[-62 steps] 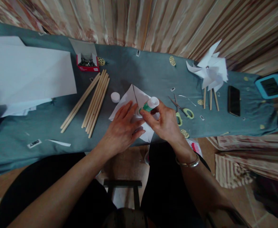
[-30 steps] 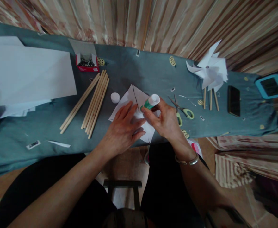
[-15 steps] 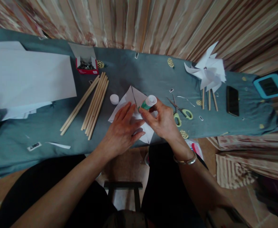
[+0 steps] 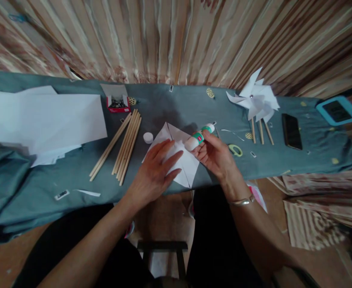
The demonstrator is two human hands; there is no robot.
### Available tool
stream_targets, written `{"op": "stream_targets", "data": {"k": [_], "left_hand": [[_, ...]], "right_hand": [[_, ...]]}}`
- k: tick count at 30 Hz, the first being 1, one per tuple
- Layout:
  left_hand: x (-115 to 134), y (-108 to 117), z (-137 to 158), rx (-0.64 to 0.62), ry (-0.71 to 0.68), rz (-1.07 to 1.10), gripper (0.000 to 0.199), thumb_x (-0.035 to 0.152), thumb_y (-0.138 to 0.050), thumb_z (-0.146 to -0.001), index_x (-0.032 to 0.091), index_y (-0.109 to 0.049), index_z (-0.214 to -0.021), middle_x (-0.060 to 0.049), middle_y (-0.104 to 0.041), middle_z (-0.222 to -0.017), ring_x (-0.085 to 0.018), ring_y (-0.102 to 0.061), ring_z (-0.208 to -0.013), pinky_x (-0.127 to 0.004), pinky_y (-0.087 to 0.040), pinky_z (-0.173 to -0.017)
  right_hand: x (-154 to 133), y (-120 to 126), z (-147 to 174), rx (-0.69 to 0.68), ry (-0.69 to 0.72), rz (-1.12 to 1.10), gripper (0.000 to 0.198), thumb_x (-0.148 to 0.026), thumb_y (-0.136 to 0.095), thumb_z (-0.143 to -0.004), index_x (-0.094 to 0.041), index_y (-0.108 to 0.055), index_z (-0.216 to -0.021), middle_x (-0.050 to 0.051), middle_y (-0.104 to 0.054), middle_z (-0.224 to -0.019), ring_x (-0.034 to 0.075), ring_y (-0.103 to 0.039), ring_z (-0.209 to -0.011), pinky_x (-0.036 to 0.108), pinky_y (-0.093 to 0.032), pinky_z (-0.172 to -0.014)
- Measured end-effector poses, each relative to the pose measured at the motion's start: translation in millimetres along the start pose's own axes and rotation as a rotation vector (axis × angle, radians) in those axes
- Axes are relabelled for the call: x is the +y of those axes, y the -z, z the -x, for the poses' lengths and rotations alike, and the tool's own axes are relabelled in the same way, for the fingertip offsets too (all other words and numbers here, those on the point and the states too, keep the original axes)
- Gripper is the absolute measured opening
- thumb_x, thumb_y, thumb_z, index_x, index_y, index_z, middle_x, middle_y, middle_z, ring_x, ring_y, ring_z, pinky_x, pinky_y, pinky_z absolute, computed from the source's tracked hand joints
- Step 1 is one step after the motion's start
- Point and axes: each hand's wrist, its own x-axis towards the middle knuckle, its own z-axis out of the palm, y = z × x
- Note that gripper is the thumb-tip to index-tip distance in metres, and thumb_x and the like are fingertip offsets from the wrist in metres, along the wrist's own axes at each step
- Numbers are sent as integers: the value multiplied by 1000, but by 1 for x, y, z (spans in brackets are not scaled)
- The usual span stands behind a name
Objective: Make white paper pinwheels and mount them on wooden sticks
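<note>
Right hand (image 4: 216, 154) fingers are closed around a green-and-white glue stick (image 4: 199, 136), held just above a cut white paper square (image 4: 178, 154); its long axis is tilted from lower left to upper right. The paper is pressed flat by the open left hand (image 4: 154, 172) on a blue-grey cloth-covered table (image 4: 178, 102), backed by striped curtains (image 4: 176, 36).

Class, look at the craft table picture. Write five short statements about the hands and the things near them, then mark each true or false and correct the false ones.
1. The right hand holds a glue stick. True.
2. The left hand holds the scissors. False: it lies flat on the folded paper.
3. The cap lies between the wooden sticks and the paper. True.
4. The phone lies left of the sticks. False: it lies far right, beyond the pinwheels.
5. The sticks stand upright in a jar. False: they lie on the cloth.
</note>
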Motion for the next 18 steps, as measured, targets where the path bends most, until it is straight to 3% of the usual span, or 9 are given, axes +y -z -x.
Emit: {"op": "stream_targets", "data": {"k": [4, 9, 13, 16, 18], "left_hand": [[-18, 20, -8, 112, 177, -214, 38, 24, -48, -96, 20, -52, -133, -15, -47, -146, -31, -44, -134, -53, -38, -109], [-37, 27, -12, 18, 308, -255, 36, 18, -46, -91, 18, -62, -123, -12, -60, -133, -32, -52, -123, -54, -42, -104], [-36, 33, -13, 71, 376, -142, 31, 17, -51, -87, 19, -68, -113, -10, -69, -115, -28, -61, -111, -46, -47, -99], [-28, 37, -15, 267, 525, 76, 26, 24, -63, -83, 23, -70, -108, -5, -72, -107, -23, -67, -96, -41, -51, -95], [-19, 39, -17, 413, 653, 396, 30, 28, -71, -78, 24, -71, -107, -3, -73, -103, -19, -68, -87, -36, -55, -88]], "right_hand": [[1, 4, 0, -26, 8, -64, 22, -37, -81, -71, -21, -67, -78, -4, -72, -75, 7, -64, -64, 19, -55, -63], [2, 3, 4, -42, -36, -75, 22, -33, -81, -69, -20, -71, -83, -1, -73, -76, 9, -66, -67, 21, -56, -68], [2, 0, 10, -57, -32, -60, 25, -30, -83, -66, -20, -72, -85, 0, -74, -77, 11, -68, -69, 23, -57, -71], [4, -2, 15, -67, -32, -26, 26, -29, -82, -66, -21, -72, -89, 1, -75, -82, 13, -70, -75, 27, -57, -80], [6, -3, 19, -77, -36, -7, 28, -30, -82, -66, -21, -72, -91, 1, -76, -86, 15, -72, -80, 29, -57, -83]]}}
